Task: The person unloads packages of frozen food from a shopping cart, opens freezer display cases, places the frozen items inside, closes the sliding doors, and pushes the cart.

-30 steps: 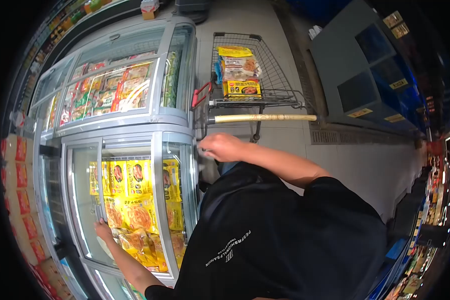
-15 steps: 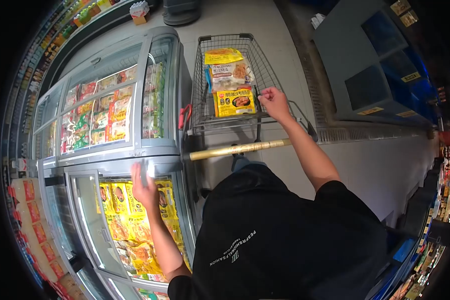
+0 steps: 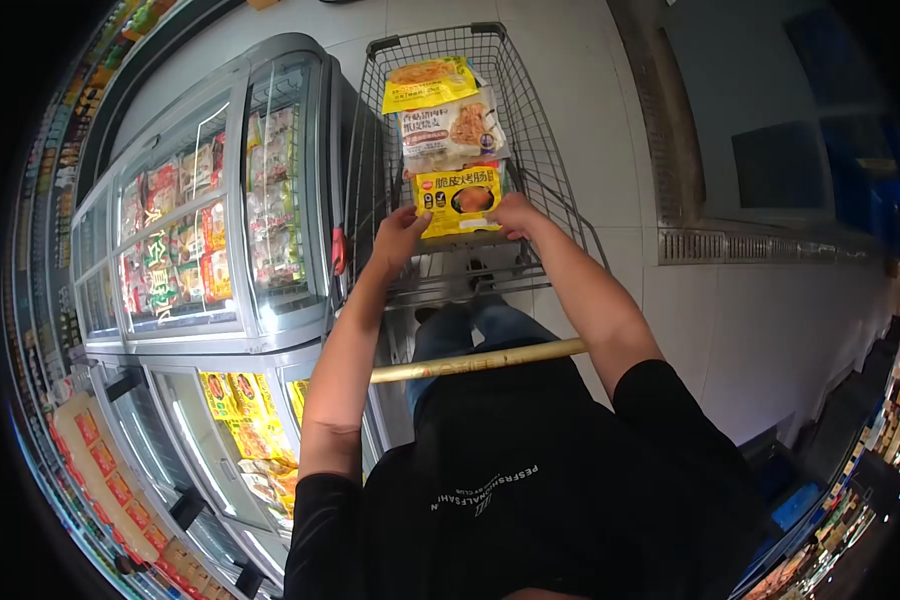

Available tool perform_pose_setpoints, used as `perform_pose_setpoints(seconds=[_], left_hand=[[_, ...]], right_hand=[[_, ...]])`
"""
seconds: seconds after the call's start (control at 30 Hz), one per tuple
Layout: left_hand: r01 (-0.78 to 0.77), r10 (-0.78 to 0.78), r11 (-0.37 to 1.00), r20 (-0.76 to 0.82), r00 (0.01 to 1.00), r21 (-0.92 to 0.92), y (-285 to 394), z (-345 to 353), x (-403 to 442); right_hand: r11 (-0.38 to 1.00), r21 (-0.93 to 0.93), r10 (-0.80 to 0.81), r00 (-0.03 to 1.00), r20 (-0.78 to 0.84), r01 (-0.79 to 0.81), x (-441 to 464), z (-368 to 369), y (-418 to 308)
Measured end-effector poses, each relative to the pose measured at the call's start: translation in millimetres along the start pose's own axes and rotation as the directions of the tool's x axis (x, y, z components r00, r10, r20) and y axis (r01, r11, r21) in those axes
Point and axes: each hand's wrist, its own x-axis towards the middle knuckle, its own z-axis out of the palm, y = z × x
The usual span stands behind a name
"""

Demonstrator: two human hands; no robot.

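Note:
Inside the wire shopping cart (image 3: 552,135), a yellow bag of grilled sausages (image 3: 458,205) lies nearest to me. My left hand (image 3: 400,238) has its fingers curled at the bag's left edge. At the lower right edge, my right hand (image 3: 517,217) pinches the same bag. Just beyond it is a white bag of shumai (image 3: 440,130), partly overlapped by the sausage bag. Another yellow food bag (image 3: 425,85) is farthest up the row. The gold cart handle (image 3: 480,360) crosses below my forearms.
A glass-topped freezer (image 3: 270,350) full of packaged food stands close along the cart's left side. Yellow bags (image 3: 245,400) show through its nearer section. A floor grate (image 3: 770,248) and a large dark grey unit (image 3: 750,100) are at the right.
My left hand has moved from over the freezer into the cart, to the sausage bag's left edge. My right hand has shifted slightly left onto the bag. The view has moved closer to the cart.

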Motion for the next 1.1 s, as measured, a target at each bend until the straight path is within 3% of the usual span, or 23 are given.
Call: perform_pose_setpoints(seconds=[0.1, 0.2, 0.3, 0.4, 0.5, 0.53, 0.6, 0.7, 0.8, 0.9, 1.0, 1.1], left_hand=[[0.072, -0.077, 0.971, 0.012, 0.997, 0.230, -50.0, 14.0, 50.6], [0.205, -0.230, 0.943, 0.067, 0.971, 0.262, -40.6, 19.3, 74.2], [0.181, -0.195, 0.978, 0.139, 0.971, 0.105, -146.3, 24.5, 152.3], [0.269, -0.261, 0.962, 0.135, 0.956, -0.044, -103.8, 27.4, 127.4], [0.400, -0.403, 0.914, 0.038, 0.914, 0.073, -64.3, 31.8, 99.3], [0.403, -0.406, 0.914, 0.087, 0.910, 0.054, -62.1, 29.7, 96.4], [0.404, -0.400, 0.914, 0.185, 0.898, 0.019, -60.2, 27.8, 96.6], [0.393, -0.389, 0.920, 0.112, 0.914, -0.010, -91.1, 37.7, 112.4], [0.425, -0.380, 0.896, 0.272, 0.884, -0.132, -80.0, 25.9, 110.2], [0.466, -0.454, 0.882, 0.131, 0.881, -0.076, -43.0, 30.5, 92.3], [0.420, -0.389, 0.896, 0.197, 0.900, -0.146, -65.4, 31.4, 99.6], [0.464, -0.439, 0.872, 0.167, 0.883, -0.156, -61.6, 27.0, 99.7]], right_hand=[[0.982, -0.190, 0.028, 0.998, 0.060, -0.017, 8.7, -5.5, -1.4], [0.983, -0.132, -0.148, 0.970, -0.191, 0.125, 41.1, 5.9, 26.3], [0.991, 0.071, -0.107, 0.986, -0.126, 0.116, 56.1, 6.3, 35.8], [0.973, 0.217, -0.058, 0.994, -0.093, 0.077, 38.1, 0.1, 26.6], [0.965, 0.261, 0.006, 0.998, -0.060, 0.010, 45.5, -2.2, 30.6], [0.951, 0.306, 0.023, 0.998, 0.066, -0.042, 40.2, -6.8, 27.6], [0.946, 0.324, 0.007, 0.999, 0.035, -0.018, 41.3, -3.3, 29.1], [0.950, 0.310, -0.002, 0.998, 0.063, -0.018, 44.2, -7.2, 30.5], [0.946, 0.320, -0.066, 0.997, 0.029, 0.053, 50.4, 0.0, 37.2], [0.950, 0.300, -0.096, 0.995, 0.004, 0.091, 49.4, 3.2, 37.0], [0.960, 0.273, -0.082, 0.996, 0.044, 0.067, 46.2, 0.7, 32.8], [0.941, 0.335, -0.090, 0.992, 0.090, 0.055, 49.8, -1.3, 34.9]])
